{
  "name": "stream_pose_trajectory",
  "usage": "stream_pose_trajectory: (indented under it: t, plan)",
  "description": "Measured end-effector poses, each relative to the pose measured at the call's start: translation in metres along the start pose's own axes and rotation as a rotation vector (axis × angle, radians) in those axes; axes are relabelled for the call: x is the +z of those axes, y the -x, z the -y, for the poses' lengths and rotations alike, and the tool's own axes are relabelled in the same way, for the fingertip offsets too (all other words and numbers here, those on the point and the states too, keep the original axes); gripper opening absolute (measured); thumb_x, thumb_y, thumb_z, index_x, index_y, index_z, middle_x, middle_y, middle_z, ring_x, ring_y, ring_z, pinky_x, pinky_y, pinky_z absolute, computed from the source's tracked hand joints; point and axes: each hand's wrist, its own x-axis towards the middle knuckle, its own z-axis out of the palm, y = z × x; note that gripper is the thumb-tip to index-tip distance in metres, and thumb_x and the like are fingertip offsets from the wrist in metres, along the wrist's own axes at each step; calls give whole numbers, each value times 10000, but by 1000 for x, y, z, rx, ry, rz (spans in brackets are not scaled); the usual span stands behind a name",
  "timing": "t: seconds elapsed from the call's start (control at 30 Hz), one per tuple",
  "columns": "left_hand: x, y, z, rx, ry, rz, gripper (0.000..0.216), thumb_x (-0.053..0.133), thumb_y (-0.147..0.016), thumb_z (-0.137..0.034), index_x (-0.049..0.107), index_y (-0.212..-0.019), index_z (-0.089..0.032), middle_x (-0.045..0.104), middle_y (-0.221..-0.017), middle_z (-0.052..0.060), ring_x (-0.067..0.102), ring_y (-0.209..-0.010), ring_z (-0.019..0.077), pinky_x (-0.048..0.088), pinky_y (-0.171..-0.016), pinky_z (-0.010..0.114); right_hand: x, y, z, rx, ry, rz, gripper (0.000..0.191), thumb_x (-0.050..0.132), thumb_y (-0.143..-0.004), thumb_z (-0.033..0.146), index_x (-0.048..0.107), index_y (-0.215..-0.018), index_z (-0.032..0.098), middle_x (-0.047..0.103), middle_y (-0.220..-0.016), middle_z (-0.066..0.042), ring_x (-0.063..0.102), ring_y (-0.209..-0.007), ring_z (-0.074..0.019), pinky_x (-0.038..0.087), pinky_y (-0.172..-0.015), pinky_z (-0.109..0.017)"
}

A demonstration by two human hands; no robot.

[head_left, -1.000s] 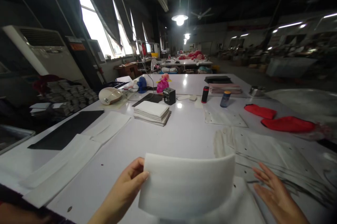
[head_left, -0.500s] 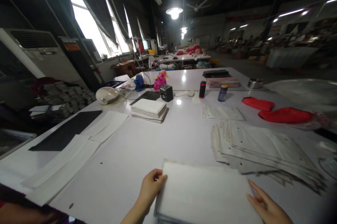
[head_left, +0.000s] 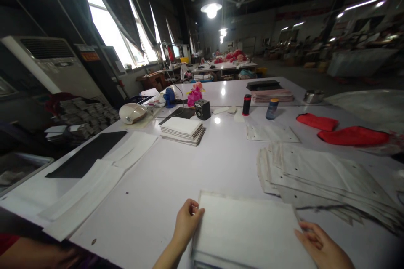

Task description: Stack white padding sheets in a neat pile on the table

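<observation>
Lying flat now at lower centre, the white foam sheet (head_left: 249, 227) tops its stack on the worktop (head_left: 195, 163), no longer lifted and curled. Left hand (head_left: 186, 225) pinches its left edge, grip together; right hand (head_left: 318, 246) rests fingers apart at the right edge. A steel bowl (head_left: 313, 96) upper right; contents unseen.

Clearance, near table edge
Bare table (head_left: 176, 168) centre; sheets (head_left: 315, 172) block right, strips (head_left: 91, 185) left, stack (head_left: 182, 130) beyond.
</observation>
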Motion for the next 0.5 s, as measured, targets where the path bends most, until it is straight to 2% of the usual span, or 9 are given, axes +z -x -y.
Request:
stream_pose_trajectory:
  t: [0.23, 0.37, 0.5]
  plan:
    - [2, 3, -2, -153, 107, 42, 346, 653, -614, -476, 520, -788, -209, 424, -540, -88, 422, -479, 95, 344, -431, 199, 3, -2, -13, -69, 33, -4, 548, 592, -596, 678, 553, -926, 242, 645, -721, -13, 617, -659, -246, 485, -588, -340]
    - [4, 3, 1, -184, 110, 15, 432, 657, -583, -563, 533, -795, -208, 473, -550, -73, 444, -467, 98, 340, -419, 200, 6, 0, -16, -147, 69, -24, 481, 557, -678, 637, 551, -944, 237, 627, -703, 2, 602, -630, -221, 464, -562, -316]
    - [6, 1, 6, -198, 96, 12, 466, 648, -575, -593, 547, -816, -206, 523, -583, -54, 468, -480, 103, 340, -431, 202, 9, 3, -12, -193, 98, -46, 439, 537, -700, 615, 561, -916, 233, 600, -651, 9, 580, -576, -204, 443, -512, -298]
